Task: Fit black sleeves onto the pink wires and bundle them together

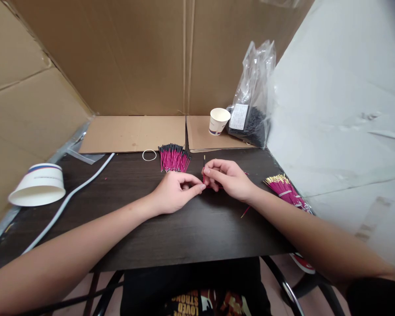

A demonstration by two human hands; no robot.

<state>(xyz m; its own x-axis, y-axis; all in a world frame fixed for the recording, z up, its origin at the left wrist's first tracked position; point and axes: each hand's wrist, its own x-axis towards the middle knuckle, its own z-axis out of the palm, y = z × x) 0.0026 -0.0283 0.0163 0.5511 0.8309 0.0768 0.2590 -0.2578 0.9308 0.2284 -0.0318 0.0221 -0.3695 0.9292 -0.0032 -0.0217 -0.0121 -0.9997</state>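
Note:
My left hand (179, 192) and my right hand (229, 179) meet above the middle of the dark table, both with fingers pinched. Between them stands a thin magenta wire (204, 171), its upper part black and its tip gold. The right thumb and forefinger close on it, while the left fingertips pinch at its lower end. Just beyond my left hand lies a pile of magenta wires with black ends (173, 158). Partly under my right hand and wrist are a few loose magenta wires (245, 212); most of their length is hidden.
A tied bundle of gold-tipped magenta wires (288, 192) lies at right. Behind it stand a clear bag of small black pieces (251, 125) and a paper cup (219, 122). A white ring (149, 155), grey cable (68, 199) and tipped-over cup (37, 184) are at left. Cardboard walls (134, 57) enclose the back.

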